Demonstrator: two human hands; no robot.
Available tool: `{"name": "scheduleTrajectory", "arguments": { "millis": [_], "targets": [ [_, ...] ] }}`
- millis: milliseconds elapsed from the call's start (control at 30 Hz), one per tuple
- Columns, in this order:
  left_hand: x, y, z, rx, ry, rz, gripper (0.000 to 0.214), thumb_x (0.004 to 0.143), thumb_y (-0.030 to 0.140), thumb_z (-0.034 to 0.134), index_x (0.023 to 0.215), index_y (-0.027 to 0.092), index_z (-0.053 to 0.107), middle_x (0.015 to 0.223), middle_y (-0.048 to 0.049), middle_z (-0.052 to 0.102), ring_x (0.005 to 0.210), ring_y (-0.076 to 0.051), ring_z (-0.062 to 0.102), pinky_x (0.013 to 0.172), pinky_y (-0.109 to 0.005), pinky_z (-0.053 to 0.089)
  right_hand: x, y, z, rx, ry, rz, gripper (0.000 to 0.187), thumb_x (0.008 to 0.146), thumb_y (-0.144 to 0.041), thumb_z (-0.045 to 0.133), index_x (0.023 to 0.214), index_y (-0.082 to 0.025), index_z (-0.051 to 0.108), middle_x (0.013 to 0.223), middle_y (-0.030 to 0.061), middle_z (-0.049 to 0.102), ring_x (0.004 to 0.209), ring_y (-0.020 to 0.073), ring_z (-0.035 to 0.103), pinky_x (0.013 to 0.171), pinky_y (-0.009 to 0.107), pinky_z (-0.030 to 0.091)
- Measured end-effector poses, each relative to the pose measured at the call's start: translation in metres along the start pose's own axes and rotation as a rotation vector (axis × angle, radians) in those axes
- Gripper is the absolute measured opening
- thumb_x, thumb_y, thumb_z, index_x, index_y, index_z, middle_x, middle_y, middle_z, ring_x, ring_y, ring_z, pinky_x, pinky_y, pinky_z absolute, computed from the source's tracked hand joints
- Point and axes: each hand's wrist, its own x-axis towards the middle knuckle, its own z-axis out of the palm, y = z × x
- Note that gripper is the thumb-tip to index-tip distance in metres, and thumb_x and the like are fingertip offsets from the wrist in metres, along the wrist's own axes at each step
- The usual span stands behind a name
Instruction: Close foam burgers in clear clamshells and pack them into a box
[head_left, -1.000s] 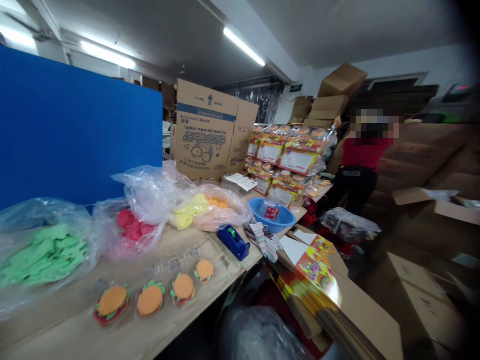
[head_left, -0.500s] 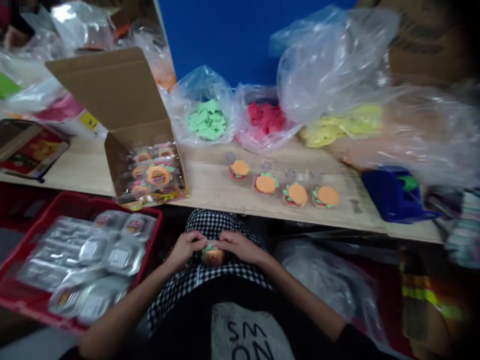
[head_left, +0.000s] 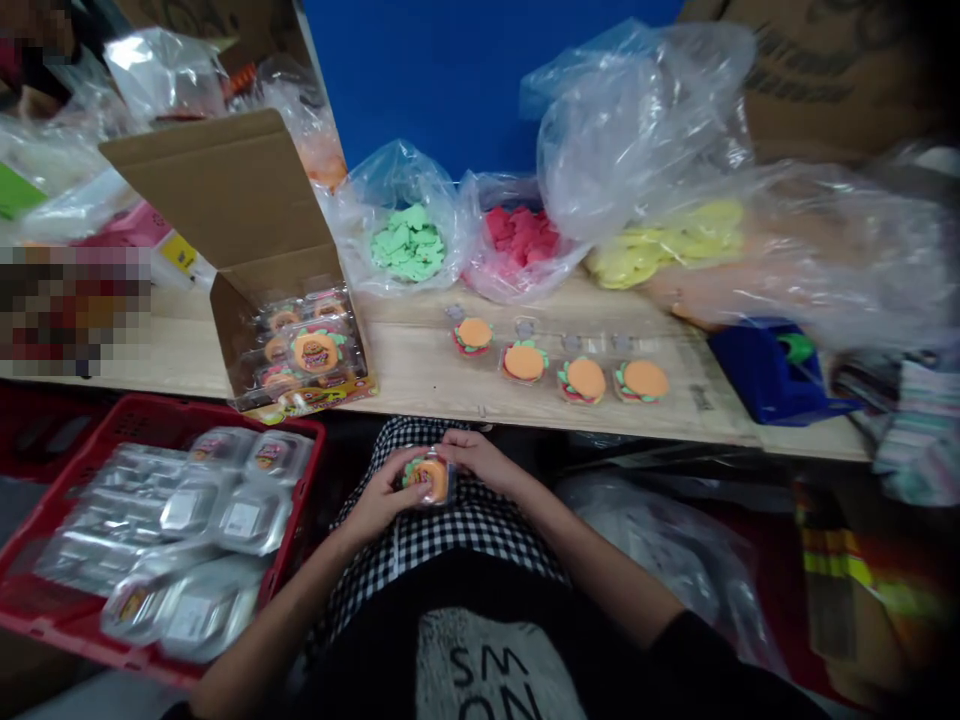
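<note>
Over my lap, my left hand [head_left: 382,495] and my right hand [head_left: 480,460] both grip a small clear plastic case with a burger-shaped toy [head_left: 429,478] inside. Their fingers are curled around its edges. On the wooden table [head_left: 420,375] just beyond lie several more burger toys [head_left: 559,370] in a row. An open cardboard box [head_left: 259,255] to the left holds packed burger toys [head_left: 311,350].
A red crate [head_left: 45,610] of clear plastic cases sits at my lower left. Plastic bags of green [head_left: 409,245], red [head_left: 521,235] and yellow [head_left: 667,250] foam pieces line the blue partition [head_left: 465,80]. A blue tape dispenser [head_left: 776,375] stands at the right.
The view swung from across the room down to my lap and the table. In the last half second my hands lifted the cased burger toy slightly and turned it.
</note>
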Motion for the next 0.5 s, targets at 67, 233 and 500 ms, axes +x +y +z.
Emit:
{"name": "scheduleTrajectory", "arguments": {
  "millis": [67,233,500],
  "targets": [
    [0.007,0.015,0.003,-0.094,0.03,-0.056,0.045,0.067,0.027,0.066,0.109,0.02,0.053,0.107,-0.006,0.056,0.096,-0.021,0.053,0.086,-0.035,0.043,0.003,-0.012,-0.001,0.076,0.034,0.011,0.037,0.067,-0.051,0.058,0.061,-0.018,0.043,0.048,-0.0079,0.034,0.042,0.0057,0.024,0.042,0.022,0.015],
    [0.016,0.045,0.008,-0.357,0.112,-0.159,0.048,0.064,0.026,0.068,0.108,0.023,0.05,0.096,-0.0039,0.057,0.073,-0.018,0.06,0.054,-0.029,0.053,-0.008,-0.034,0.001,0.12,0.101,-0.066,0.041,0.075,-0.057,0.045,0.06,-0.018,0.042,0.047,-0.0068,0.034,0.041,0.0063,0.027,0.04,0.021,0.018],
    [0.027,0.061,0.014,-0.523,0.214,-0.117,0.047,0.065,0.022,0.068,0.108,0.023,0.05,0.099,-0.0055,0.057,0.071,-0.017,0.062,0.052,-0.03,0.055,-0.029,-0.037,0.013,0.083,0.19,-0.156,0.037,0.075,-0.053,0.049,0.064,-0.019,0.042,0.051,-0.0064,0.035,0.044,0.0068,0.03,0.042,0.022,0.023]
  ]
}}
